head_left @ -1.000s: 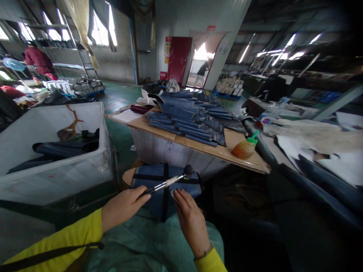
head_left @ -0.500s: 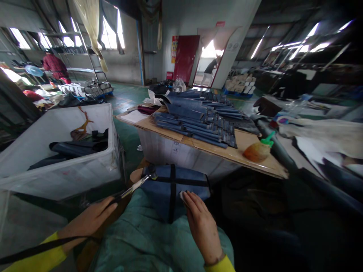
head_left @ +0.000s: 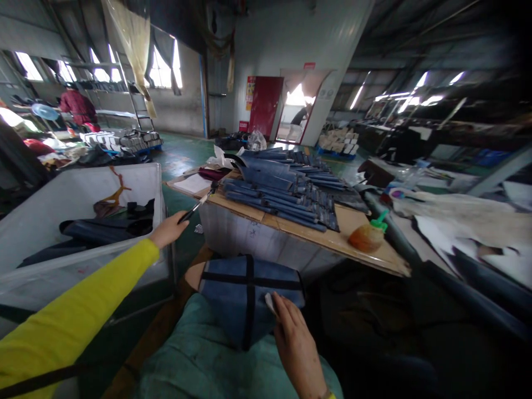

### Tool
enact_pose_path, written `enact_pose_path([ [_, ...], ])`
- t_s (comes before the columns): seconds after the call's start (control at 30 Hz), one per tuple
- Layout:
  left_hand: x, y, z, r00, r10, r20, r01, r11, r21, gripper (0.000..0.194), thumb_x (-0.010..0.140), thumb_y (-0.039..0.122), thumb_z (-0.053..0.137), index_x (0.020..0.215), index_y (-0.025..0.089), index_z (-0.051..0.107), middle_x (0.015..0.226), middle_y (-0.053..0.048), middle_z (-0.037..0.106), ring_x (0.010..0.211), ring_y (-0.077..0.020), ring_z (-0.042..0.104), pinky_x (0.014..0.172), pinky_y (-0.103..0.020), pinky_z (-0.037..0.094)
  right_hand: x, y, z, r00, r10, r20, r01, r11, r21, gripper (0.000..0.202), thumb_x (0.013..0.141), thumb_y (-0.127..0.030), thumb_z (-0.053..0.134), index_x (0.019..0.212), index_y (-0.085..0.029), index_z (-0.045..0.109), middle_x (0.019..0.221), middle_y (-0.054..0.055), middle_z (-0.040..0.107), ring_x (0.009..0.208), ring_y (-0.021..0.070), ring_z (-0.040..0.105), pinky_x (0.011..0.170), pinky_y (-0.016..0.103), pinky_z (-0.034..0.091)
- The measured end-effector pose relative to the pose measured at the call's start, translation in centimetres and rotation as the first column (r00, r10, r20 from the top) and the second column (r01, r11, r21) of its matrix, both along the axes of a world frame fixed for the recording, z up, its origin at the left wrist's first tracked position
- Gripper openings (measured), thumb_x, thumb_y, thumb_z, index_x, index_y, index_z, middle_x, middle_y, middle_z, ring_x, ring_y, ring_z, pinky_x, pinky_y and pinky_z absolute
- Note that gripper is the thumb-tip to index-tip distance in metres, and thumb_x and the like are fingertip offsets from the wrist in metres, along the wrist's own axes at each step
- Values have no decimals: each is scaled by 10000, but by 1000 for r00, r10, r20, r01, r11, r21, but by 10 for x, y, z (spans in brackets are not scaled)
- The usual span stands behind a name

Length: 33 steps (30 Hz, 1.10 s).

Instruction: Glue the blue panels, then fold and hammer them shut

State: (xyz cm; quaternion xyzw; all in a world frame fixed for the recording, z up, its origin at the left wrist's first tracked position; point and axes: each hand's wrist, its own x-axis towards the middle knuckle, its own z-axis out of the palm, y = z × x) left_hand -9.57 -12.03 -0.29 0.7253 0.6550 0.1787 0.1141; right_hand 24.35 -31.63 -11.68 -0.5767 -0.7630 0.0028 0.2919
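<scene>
Green floor [head_left: 180, 145] is stretching back toward a pale grey wall [head_left: 266, 41], where a dark red door [head_left: 265, 108] is standing just left of 12 o'clock. Toward 6 o'clock, the blue piece [head_left: 226, 303] is lying across your lap, its surface looking matte and slightly mottled. Two flat black bands [head_left: 250, 293] are crossing on it, one running away from you and the other side to side. Its far edge is curving gently, its near part is narrowing between your legs, and a smooth tan flap [head_left: 194, 276] is jutting from its left end. Your green cloth covering [head_left: 199, 354] is creasing softly beneath it.

At 5 o'clock, your right hand [head_left: 297, 335] is resting by the piece, its grip closing on a small white scrap [head_left: 271, 303]. At 8 o'clock, your left hand [head_left: 168, 228] is gripping a slim tool [head_left: 195, 208] by its dark handle, the shiny shaft pointing toward the near left edge of the table [head_left: 349, 216].

Folded blue strips [head_left: 282, 191] are piling up in overlapping rows on its cardboard top. Toward 4 o'clock, a squat, translucent bottle [head_left: 368, 237] of orange contents is leaning its green nozzle rightward. At 9 o'clock, a white plastic bin [head_left: 120, 252] is holding dark, curling sheets [head_left: 100, 228].
</scene>
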Motion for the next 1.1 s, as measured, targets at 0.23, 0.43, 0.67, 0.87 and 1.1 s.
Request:
enact_pose_path([
  [0.23, 21, 79, 5, 994, 15, -108, -7, 997, 76, 384, 772, 85, 470, 1150, 86, 538, 1163, -201, 562, 1111, -306, 518, 927, -418, 402, 16, 4, 5, 993, -67, -94, 62, 996, -59, 520, 821, -114, 424, 1325, -241, 409, 1125, 74, 577, 1030, 212, 547, 892, 365, 492],
  [0.43, 76, -24, -37, 898, -427, -105, 439, 886, 151, 386, 894, 239, 420, 1265, 149, 476, 1315, -86, 493, 1231, -177, 432, 1062, -313, 330, 62, 26, 6, 932, -246, -265, 215, 967, -140, 346, 846, -316, 465, 1147, -190, 578, 1132, 108, 565, 1034, 235, 555, 900, 377, 472],
  [0.67, 106, -130, -90, 802, -587, -112, 597, 787, 155, 559, 909, 323, 434, 1425, 267, 225, 1442, -40, 339, 1306, -226, 338, 1075, -452, 316, 58, 45, 17, 826, -250, -506, 193, 968, -162, 264, 781, -412, 537, 817, -175, 647, 878, 86, 613, 849, 218, 595, 781, 332, 491],
  [0.87, 113, -130, -75, 897, -442, 0, 429, 869, 247, 768, 818, 340, 580, 1441, 228, 145, 1438, -97, 338, 1292, -255, 359, 1038, -451, 368, 8, 46, 120, 833, 14, -554, 5, 999, 32, 158, 847, -281, 501, 754, -180, 580, 849, 51, 559, 800, 162, 546, 747, 279, 455],
  [1.1, 62, -127, -60, 931, -236, 277, 145, 939, 313, 299, 860, 461, 485, 1059, 260, 583, 975, 12, 680, 866, -189, 658, 744, -270, 553, -36, 22, 197, 809, 314, -497, -285, 949, 137, 304, 834, -64, 452, 1073, -219, 559, 1108, 45, 542, 1056, 134, 497, 937, 251, 395],
])
